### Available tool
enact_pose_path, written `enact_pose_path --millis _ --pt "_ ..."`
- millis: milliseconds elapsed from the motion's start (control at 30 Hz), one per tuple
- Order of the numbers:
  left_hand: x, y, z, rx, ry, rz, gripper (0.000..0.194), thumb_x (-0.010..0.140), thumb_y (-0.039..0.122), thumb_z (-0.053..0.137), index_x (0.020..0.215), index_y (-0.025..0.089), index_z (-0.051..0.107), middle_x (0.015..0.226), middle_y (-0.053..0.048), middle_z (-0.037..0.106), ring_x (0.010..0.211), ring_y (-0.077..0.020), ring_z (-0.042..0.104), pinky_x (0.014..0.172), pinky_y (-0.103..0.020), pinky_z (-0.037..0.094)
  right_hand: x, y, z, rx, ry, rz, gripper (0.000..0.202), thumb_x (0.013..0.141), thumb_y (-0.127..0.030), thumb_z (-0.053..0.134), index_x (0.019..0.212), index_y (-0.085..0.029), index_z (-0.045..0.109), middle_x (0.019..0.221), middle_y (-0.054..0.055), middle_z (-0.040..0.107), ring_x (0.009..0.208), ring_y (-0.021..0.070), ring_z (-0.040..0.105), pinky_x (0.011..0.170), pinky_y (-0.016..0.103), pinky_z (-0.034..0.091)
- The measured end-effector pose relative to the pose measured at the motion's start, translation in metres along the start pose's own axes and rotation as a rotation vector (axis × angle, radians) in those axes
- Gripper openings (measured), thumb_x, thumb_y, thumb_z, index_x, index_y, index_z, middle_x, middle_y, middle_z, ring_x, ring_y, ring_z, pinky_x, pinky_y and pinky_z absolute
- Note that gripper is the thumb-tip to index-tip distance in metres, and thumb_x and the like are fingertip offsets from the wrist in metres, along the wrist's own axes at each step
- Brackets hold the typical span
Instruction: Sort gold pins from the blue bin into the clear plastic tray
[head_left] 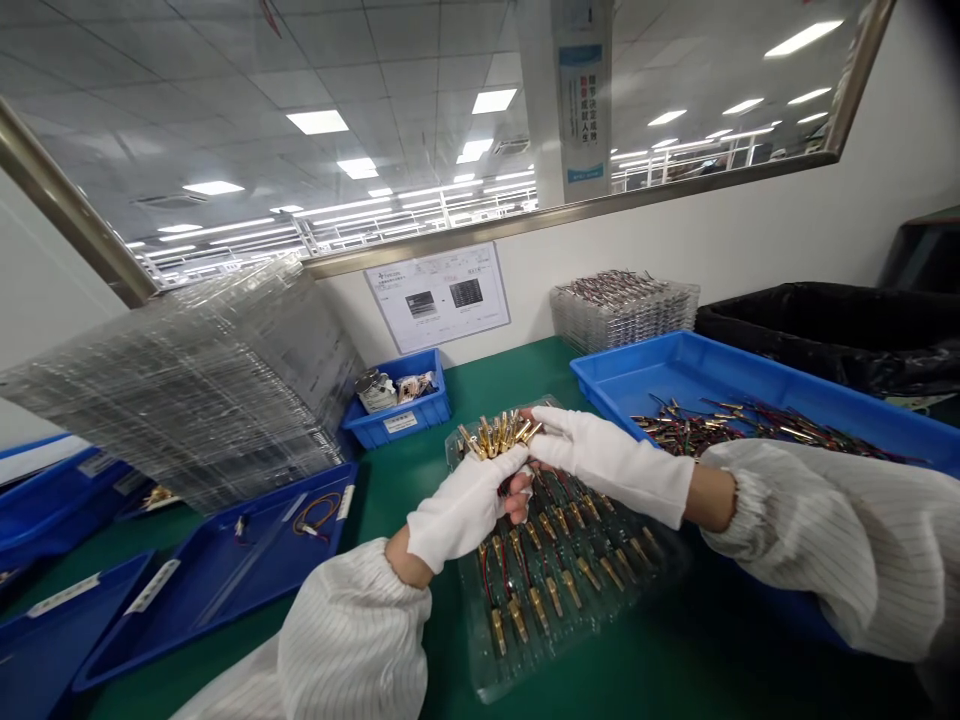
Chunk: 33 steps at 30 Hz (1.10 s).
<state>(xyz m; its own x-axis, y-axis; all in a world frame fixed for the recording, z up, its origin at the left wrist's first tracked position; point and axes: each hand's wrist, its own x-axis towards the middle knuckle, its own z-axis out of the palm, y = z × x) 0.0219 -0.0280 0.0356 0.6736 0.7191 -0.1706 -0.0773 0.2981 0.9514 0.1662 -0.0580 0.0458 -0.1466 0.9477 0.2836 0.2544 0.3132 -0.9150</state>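
A bunch of small brass-coloured cylindrical parts with wires [495, 434] is gripped in my left hand [466, 508], their metal ends fanned out at the top. The fingers of my right hand [600, 456] are closed against the right side of the same bunch. Both hands wear white gloves with some bare fingertips showing. Below them lies a clear plastic blister tray [501, 684] on the green table. Rows of similar brass parts [540, 606] with red and black wires lie in its slots. My hands and forearms hide the tray's upper part.
A blue bin [622, 372] with loose wired parts [780, 422] stands at right, beside a black-lined container [840, 325]. Stacked clear trays rise at left [225, 370] and back right [622, 310]. A small blue box [401, 425] and shallow blue trays [225, 570] stand left.
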Motion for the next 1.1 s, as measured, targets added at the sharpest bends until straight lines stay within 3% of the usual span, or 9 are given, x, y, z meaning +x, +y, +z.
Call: enact_pose_path --millis 67,167,267,433,667,867,1000,1100 --pt "0.002 -0.002 0.000 0.047 0.067 0.051 0.021 0.069 0.038 0.050 0.072 0.019 0.043 0.047 0.008 0.036 0.034 -0.0039 0.031 0.036 -0.018 0.030 0.002 -0.001 0.003 0.215 -0.014 0.061 0.034 0.064 -0.016 0.053 0.098 -0.014 0.049 0.086 0.004 0.059 0.077 0.0123 0.055 0.072 0.025 0.044" --pt "0.008 -0.007 0.000 0.143 0.190 0.128 0.021 0.068 0.038 0.051 0.069 0.019 0.043 0.041 0.009 0.035 0.031 -0.0041 0.030 0.031 -0.018 0.025 0.005 -0.001 0.009 0.389 0.059 0.176 0.040 0.058 -0.010 0.055 0.097 -0.015 0.046 0.084 0.004 0.058 0.068 0.0116 0.055 0.056 0.021 0.045" --pt "0.013 -0.012 0.000 0.188 0.287 0.180 0.023 0.067 0.039 0.053 0.062 0.019 0.042 0.038 0.008 0.036 0.029 -0.0045 0.031 0.030 -0.019 0.026 0.004 -0.002 0.015 0.402 0.096 0.184 0.033 0.055 -0.008 0.055 0.086 -0.016 0.046 0.076 0.001 0.056 0.061 0.0098 0.053 0.047 0.018 0.042" --pt "0.017 -0.017 -0.003 0.183 0.384 0.243 0.024 0.064 0.040 0.055 0.060 0.019 0.042 0.039 0.007 0.040 0.028 -0.0059 0.032 0.029 -0.020 0.027 0.005 -0.002 0.017 0.347 0.175 0.161 0.016 0.060 -0.012 0.052 0.074 -0.016 0.047 0.065 -0.002 0.053 0.056 0.0078 0.051 0.048 0.017 0.043" --pt "0.014 -0.016 -0.003 0.250 0.298 0.307 0.026 0.064 0.040 0.055 0.059 0.019 0.042 0.041 0.006 0.039 0.030 -0.0051 0.031 0.030 -0.020 0.027 0.008 0.002 0.014 0.325 0.171 0.179 0.049 0.059 -0.013 0.054 0.106 -0.016 0.044 0.069 -0.001 0.054 0.047 0.0058 0.046 0.042 0.017 0.038" --pt "0.017 -0.019 -0.006 0.252 0.294 0.293 0.025 0.065 0.041 0.053 0.063 0.018 0.042 0.040 0.008 0.036 0.028 -0.0041 0.029 0.029 -0.019 0.026 0.010 0.004 0.013 0.158 0.197 0.159 0.013 0.060 -0.016 0.051 0.072 -0.013 0.056 0.053 -0.003 0.051 0.040 0.0051 0.042 0.038 0.017 0.034" --pt "0.017 -0.021 -0.009 0.258 0.277 0.296 0.026 0.064 0.042 0.054 0.068 0.019 0.043 0.041 0.008 0.035 0.030 -0.0034 0.028 0.029 -0.018 0.024 0.010 0.005 0.016 0.216 0.205 0.143 0.024 0.059 -0.015 0.053 0.083 -0.015 0.056 0.065 -0.001 0.057 0.047 0.0067 0.047 0.043 0.017 0.038" --pt "0.017 -0.022 -0.011 0.310 0.267 0.297 0.026 0.064 0.041 0.054 0.066 0.019 0.042 0.042 0.008 0.035 0.031 -0.0032 0.029 0.030 -0.018 0.024 0.011 0.007 0.015 0.217 0.219 0.165 0.018 0.058 -0.015 0.052 0.076 -0.014 0.056 0.060 -0.001 0.056 0.044 0.0063 0.045 0.041 0.017 0.036"
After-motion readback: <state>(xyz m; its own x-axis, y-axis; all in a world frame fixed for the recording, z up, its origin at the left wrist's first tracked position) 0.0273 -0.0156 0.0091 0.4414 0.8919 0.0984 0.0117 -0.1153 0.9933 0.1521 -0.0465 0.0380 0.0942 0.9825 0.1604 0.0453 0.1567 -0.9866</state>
